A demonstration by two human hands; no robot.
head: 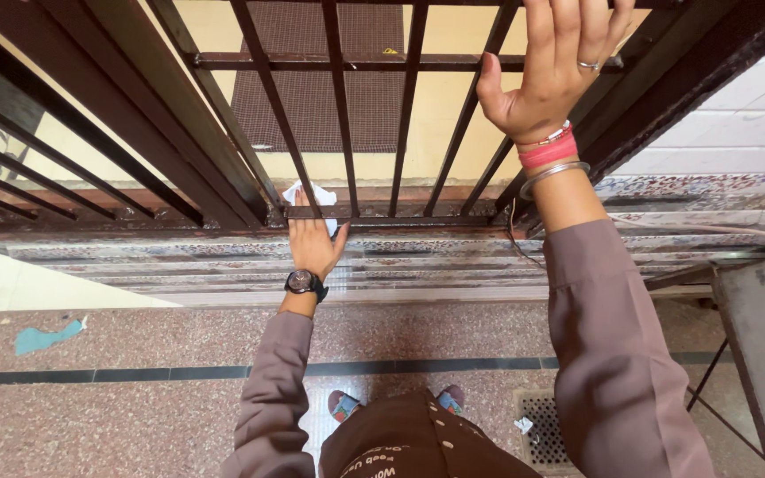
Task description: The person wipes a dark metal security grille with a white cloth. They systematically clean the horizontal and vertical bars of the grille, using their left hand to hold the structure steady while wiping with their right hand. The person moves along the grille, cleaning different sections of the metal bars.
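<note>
a white cloth (316, 196) is pressed to the grille (343, 212) by the left hand (313, 241); the right hand (552, 66) is spread flat on the bars.

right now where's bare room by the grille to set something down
Bare: the stone sill right of the left hand, and the floor left of the feet. Crowded: the bottom rail, where that hand presses a white cloth.
</note>
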